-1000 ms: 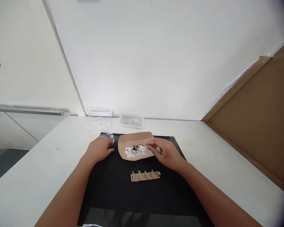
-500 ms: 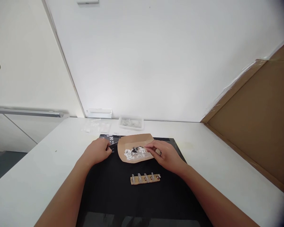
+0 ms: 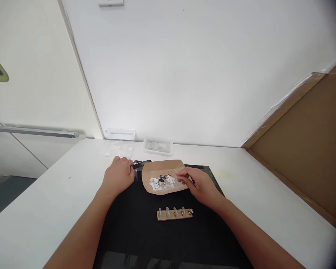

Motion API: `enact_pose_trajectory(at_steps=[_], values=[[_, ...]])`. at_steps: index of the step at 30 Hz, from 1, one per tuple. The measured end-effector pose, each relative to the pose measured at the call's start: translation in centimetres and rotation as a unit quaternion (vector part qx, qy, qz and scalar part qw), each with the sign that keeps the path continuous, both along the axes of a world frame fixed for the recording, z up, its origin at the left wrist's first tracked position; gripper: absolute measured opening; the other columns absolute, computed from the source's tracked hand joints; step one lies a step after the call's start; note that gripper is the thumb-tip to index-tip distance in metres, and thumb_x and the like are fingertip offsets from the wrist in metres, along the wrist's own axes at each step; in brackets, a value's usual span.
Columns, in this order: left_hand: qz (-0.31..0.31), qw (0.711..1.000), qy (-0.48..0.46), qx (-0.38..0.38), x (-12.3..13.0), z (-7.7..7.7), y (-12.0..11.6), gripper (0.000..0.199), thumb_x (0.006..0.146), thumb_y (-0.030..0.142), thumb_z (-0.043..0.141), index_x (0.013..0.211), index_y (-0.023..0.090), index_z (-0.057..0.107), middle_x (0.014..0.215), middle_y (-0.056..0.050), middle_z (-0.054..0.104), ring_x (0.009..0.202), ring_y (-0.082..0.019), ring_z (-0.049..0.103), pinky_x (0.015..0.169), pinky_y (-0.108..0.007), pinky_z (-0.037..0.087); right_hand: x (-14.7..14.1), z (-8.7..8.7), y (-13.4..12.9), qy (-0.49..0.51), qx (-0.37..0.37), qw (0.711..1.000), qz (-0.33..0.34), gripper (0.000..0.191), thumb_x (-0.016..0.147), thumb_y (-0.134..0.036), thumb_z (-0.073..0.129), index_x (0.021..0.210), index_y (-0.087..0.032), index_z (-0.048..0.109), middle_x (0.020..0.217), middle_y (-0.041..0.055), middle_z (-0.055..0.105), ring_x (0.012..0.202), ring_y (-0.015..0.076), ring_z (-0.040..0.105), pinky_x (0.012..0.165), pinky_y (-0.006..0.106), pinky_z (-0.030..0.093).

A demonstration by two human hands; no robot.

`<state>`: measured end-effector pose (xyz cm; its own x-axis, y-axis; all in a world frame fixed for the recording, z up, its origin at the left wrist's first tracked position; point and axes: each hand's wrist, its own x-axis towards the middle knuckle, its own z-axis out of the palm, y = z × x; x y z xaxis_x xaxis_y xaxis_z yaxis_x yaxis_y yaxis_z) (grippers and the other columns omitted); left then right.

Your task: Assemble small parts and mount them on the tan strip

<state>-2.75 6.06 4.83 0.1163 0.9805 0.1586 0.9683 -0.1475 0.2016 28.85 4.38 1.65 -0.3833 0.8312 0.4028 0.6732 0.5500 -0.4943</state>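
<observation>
2 bare hands at a brown paper tray full of tiny bits.

On the left, the left hand (image 3: 119, 175) is closed around a thin dark tool (image 3: 142, 163); it looks light and stiff, so the end in the fist is a good place to hold it. Next, the paper tray (image 3: 149, 170) lies on the black mat (image 3: 140, 239), with white bits (image 3: 155, 184) and a few black bits (image 3: 162, 179) in it. The bits look very light and easy to lose, so pinch just 1 by its edges. Nearer the person, a tan strip (image 3: 172, 216) has 4 clear pieces sticking up; they look smooth and slippery, so hold the strip by its ends. On the right, the right hand (image 3: 200, 183) has thumb and finger close together over the tray; I cannot tell if a bit is between them.
</observation>
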Motion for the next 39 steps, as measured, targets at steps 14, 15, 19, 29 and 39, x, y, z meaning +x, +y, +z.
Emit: enact_pose_trajectory(at_steps=[14,15,19,29,39], values=[[-0.139,0.979,-0.130,0.072,2.7,0.1,-1.4,0.027,0.105,0.030,0.041,0.106,0.021,0.066,0.107,-0.007,0.068,0.101,-0.026,0.058,0.086,-0.037,0.047,-0.6,-0.4,0.0,0.011,0.020,1.000,-0.010,0.015,0.103,-0.034,0.055,0.102,-0.025,0.067,0.091,0.0028,0.075,0.084,0.0213,0.071,0.075,0.034,0.054],[-0.143,0.976,-0.154,0.060,3.0,0.2,-1.6,0.025,0.105,0.030,0.041,0.105,0.021,0.064,0.107,-0.007,0.068,0.098,-0.024,0.060,0.083,-0.036,0.047,-0.7,-0.5,-0.1,0.013,0.027,0.999,-0.014,0.015,0.103,-0.035,0.055,0.102,-0.025,0.066,0.091,0.0025,0.075,0.084,0.0214,0.071,0.075,0.034,0.054],[-0.169,0.961,-0.218,0.000,4.0,0.8,-2.5,0.019,0.104,0.031,0.041,0.101,0.023,0.057,0.097,-0.004,0.069,0.086,-0.021,0.063,0.073,-0.032,0.046,-1.1,-0.4,-0.4,0.027,0.066,0.996,-0.045,0.014,0.102,-0.034,0.054,0.100,-0.026,0.065,0.087,0.0016,0.073,0.080,0.0212,0.069,0.073,0.034,0.052],[-0.183,0.959,-0.213,-0.021,5.2,0.9,-3.2,0.034,0.107,0.048,0.037,0.110,0.025,0.062,0.105,-0.004,0.073,0.091,-0.023,0.068,0.075,-0.032,0.045,-1.9,-0.1,-1.5,0.109,0.111,0.982,-0.108,0.012,0.102,-0.032,0.053,0.097,-0.025,0.062,0.081,0.0024,0.071,0.064,0.0180,0.059,0.063,0.034,0.048],[-0.173,0.966,-0.192,0.020,5.3,0.8,-3.4,0.035,0.105,0.049,0.043,0.102,0.026,0.069,0.098,-0.002,0.075,0.089,-0.022,0.069,0.076,-0.030,0.047,-2.5,0.1,-1.5,0.195,0.103,0.968,-0.118,0.015,0.103,-0.037,0.056,0.106,-0.024,0.062,0.083,0.0032,0.068,0.070,0.0184,0.065,0.068,0.034,0.053]])
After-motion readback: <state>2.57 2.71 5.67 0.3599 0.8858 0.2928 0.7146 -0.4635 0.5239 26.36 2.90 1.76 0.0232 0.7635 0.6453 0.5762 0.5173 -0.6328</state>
